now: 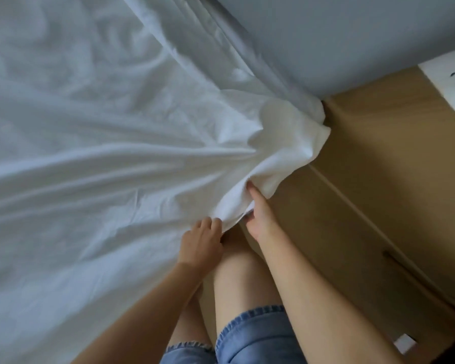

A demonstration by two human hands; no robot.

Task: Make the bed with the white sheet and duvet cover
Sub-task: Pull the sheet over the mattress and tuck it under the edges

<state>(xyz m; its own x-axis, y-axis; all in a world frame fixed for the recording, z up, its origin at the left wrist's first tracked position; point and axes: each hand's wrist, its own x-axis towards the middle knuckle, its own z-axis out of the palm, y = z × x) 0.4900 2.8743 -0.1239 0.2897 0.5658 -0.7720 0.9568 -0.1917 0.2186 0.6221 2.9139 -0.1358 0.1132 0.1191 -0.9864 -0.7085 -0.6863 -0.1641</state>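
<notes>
Early going, I reckon: the wrinkled white fabric sheet is lying spread over the bed, its corner bunching beside the grey wall. Left hand and right hand are both gripping that loose corner. Tucking, smoothing and the duvet cover are all looking undone.

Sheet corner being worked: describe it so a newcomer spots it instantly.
The white sheet fills the left of the view. At its edge beside the wooden cabinet, the bunched corner is the only gathered wad, gripped by the left hand and right hand.
</notes>
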